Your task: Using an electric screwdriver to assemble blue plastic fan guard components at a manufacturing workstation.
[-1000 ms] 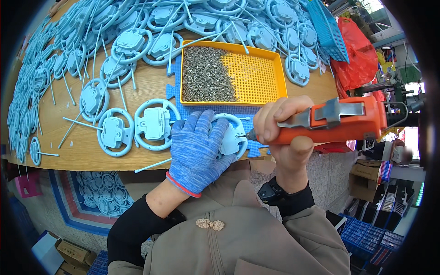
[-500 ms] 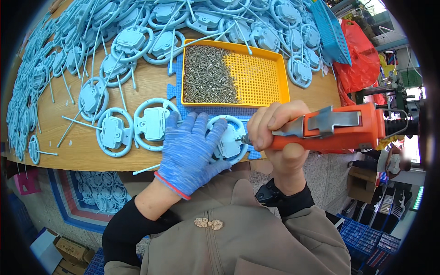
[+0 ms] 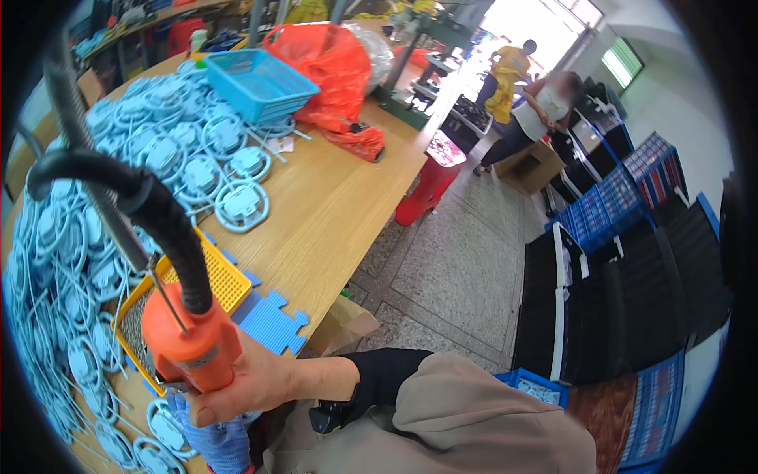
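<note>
My right hand [image 3: 257, 387] is shut on an orange powered screwdriver [image 3: 189, 347], held upright near the table's front edge, its black hose [image 3: 150, 201] arching up and left. My left hand [image 3: 215, 441], in a blue knit glove, is mostly hidden under the right hand beside pale blue round plastic parts [image 3: 162, 430]; its grip cannot be made out. Just behind the tool sits a yellow tray [image 3: 217, 278] of small grey screws. A blue foam mat [image 3: 272, 324] lies under the tray.
Several pale blue ring-shaped parts [image 3: 237, 207] cover the wooden table [image 3: 339, 205]. A blue basket [image 3: 260, 83] and a red plastic bag [image 3: 339, 75] sit at its far end. A red stool [image 3: 426, 186], stacked blue and black crates [image 3: 632, 261] and two people [image 3: 529, 107] stand on the floor.
The view has swung up and to the right, from the table top toward the aisle. The screwdriver went from lying sideways over a part to upright. The left hand is now mostly hidden.
</note>
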A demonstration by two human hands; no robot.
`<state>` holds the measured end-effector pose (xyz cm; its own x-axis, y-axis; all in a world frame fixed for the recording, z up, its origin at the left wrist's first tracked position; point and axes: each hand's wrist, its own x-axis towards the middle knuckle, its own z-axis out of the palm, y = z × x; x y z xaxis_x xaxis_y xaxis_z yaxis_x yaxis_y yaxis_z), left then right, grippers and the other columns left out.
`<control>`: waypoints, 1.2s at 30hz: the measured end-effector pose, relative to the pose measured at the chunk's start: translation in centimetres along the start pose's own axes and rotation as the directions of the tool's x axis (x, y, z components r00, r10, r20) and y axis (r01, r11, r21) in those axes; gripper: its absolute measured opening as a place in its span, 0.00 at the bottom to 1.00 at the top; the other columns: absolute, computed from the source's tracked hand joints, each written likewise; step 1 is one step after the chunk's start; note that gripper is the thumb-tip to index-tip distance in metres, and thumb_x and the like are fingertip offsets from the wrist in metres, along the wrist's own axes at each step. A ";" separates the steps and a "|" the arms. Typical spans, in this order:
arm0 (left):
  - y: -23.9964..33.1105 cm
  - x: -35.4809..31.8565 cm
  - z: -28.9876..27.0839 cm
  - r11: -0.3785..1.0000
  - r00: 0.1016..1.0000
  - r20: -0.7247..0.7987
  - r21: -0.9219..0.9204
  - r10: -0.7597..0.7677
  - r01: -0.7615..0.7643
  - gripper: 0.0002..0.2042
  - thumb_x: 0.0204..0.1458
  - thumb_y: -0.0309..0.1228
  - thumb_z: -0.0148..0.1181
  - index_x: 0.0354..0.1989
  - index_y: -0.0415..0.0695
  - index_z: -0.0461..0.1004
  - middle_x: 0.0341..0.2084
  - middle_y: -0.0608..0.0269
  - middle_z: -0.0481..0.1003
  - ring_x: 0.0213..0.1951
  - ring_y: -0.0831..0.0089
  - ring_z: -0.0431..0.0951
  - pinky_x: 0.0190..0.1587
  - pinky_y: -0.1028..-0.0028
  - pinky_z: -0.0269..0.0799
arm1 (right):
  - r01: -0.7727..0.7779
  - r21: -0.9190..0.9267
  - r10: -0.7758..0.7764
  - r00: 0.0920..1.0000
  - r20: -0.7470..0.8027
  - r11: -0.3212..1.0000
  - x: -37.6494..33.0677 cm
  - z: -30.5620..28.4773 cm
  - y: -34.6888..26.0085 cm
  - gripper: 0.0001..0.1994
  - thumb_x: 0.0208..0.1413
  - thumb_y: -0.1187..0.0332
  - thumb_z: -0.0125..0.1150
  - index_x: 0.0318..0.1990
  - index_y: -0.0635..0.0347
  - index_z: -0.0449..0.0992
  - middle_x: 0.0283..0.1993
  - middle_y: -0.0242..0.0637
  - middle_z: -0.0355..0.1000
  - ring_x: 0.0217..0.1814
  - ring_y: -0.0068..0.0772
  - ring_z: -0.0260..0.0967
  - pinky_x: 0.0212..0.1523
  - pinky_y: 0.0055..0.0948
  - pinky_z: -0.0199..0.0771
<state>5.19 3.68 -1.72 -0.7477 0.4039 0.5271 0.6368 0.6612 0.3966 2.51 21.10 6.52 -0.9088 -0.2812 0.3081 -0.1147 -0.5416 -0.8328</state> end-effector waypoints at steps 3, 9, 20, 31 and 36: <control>0.6 0.6 0.5 0.995 0.999 -0.031 -0.087 0.041 -0.043 0.13 0.48 0.26 0.63 0.44 0.51 0.73 0.40 0.53 0.74 0.44 0.49 0.73 0.46 0.56 0.67 | -0.062 0.140 0.063 0.998 -0.007 0.988 -0.6 -0.5 -1.0 0.16 0.46 0.65 0.70 0.37 0.58 0.68 0.30 0.22 0.60 0.31 0.13 0.56 0.31 0.18 0.60; 1.1 -0.4 1.4 0.982 0.996 0.005 -0.165 -0.090 0.090 0.10 0.48 0.27 0.63 0.40 0.48 0.73 0.28 0.52 0.74 0.32 0.50 0.74 0.35 0.58 0.68 | -0.001 0.121 0.001 1.000 0.002 0.993 -0.8 -0.5 -1.7 0.14 0.46 0.67 0.69 0.34 0.57 0.67 0.29 0.21 0.60 0.28 0.12 0.57 0.28 0.17 0.60; 1.8 -1.0 0.5 0.959 0.995 0.091 -0.275 -0.043 0.067 0.16 0.50 0.28 0.62 0.48 0.49 0.70 0.32 0.50 0.73 0.31 0.54 0.73 0.32 0.63 0.66 | -0.060 0.073 0.051 0.992 0.118 0.996 -1.2 0.0 -1.2 0.15 0.43 0.68 0.69 0.36 0.58 0.69 0.26 0.21 0.62 0.27 0.12 0.58 0.29 0.18 0.62; 0.9 -4.6 1.0 0.982 0.980 0.088 -0.047 -0.177 0.182 0.18 0.47 0.35 0.63 0.44 0.40 0.70 0.40 0.49 0.71 0.42 0.48 0.71 0.40 0.59 0.67 | -0.202 -0.001 0.201 0.978 0.054 0.979 -2.0 0.3 -1.4 0.23 0.41 0.72 0.72 0.47 0.61 0.70 0.31 0.23 0.68 0.30 0.12 0.65 0.31 0.19 0.68; 1.5 0.4 0.7 0.988 0.982 0.114 0.059 -0.149 0.143 0.28 0.37 0.43 0.67 0.46 0.40 0.71 0.44 0.51 0.70 0.49 0.49 0.68 0.58 0.50 0.54 | 0.083 -0.063 -0.088 0.993 -0.082 0.995 -1.9 -2.2 1.9 0.24 0.46 0.50 0.69 0.38 0.60 0.68 0.25 0.34 0.67 0.26 0.28 0.67 0.26 0.26 0.68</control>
<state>5.69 5.28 -1.39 -0.8511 0.3702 0.3724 0.5107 0.7486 0.4230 3.15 22.38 3.29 -0.9251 -0.1667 0.3411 -0.2146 -0.5118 -0.8319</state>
